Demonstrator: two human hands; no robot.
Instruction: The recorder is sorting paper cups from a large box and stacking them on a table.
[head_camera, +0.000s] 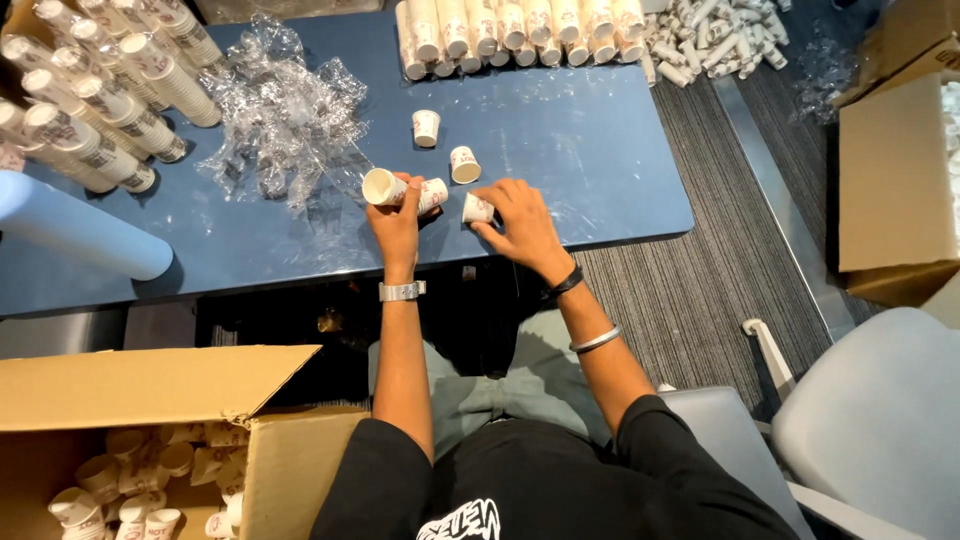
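My left hand (398, 215) grips a short stack of small white paper cups (400, 190) lying on its side on the blue table (600, 150). My right hand (520, 220) rests its fingers on a single paper cup (477, 209) lying beside that stack. Two more loose cups sit just beyond: one upright (426, 127) and one tipped over (464, 165). Both hands work near the table's front edge, close together.
Crumpled clear plastic wrap (280, 110) lies left of the hands. Long stacks of cups lie at the far left (100, 90) and along the back (520, 35). An open cardboard box of loose cups (150, 480) stands at lower left. Another box (895, 180) and a chair (870, 420) are right.
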